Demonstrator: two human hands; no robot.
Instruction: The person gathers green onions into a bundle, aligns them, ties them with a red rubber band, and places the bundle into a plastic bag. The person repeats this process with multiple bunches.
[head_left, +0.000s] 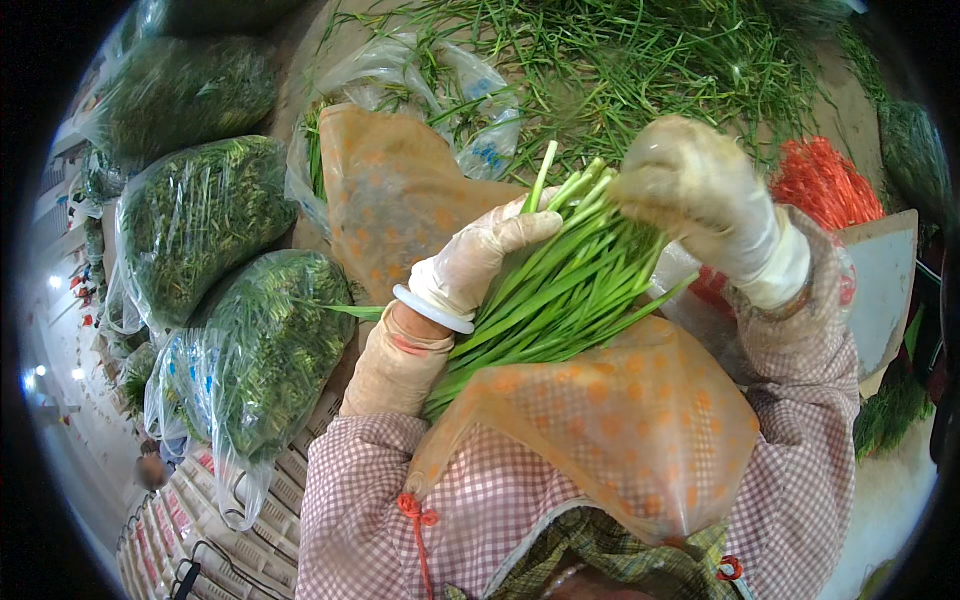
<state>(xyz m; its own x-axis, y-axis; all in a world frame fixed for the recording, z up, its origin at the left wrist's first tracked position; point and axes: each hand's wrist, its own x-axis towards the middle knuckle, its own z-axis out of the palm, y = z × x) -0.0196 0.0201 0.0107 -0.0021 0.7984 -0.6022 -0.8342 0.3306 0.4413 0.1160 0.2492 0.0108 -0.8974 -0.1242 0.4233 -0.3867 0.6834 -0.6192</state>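
Observation:
A bunch of long green leafy stalks with pale ends (559, 289) lies across the middle, above an orange-dotted plastic apron (622, 405). My left hand (491, 251), in a whitish glove with a white ring at the wrist, is closed around the bunch's left side; one pale stalk end sticks up beside its thumb. My right hand (686, 176), also gloved and blurred, is at the bunch's upper right, by the pale ends. Its fingers are curled; whether they hold any stalks cannot be made out.
Loose green stalks (637, 67) spread over the surface ahead, beside a clear plastic bag (487, 135). Filled clear bags of greens (210, 217) line the left. Red plastic strands (825, 184) and a board (874, 285) are at right. A person (154, 469) shows at lower left, near stacked cartons (217, 517).

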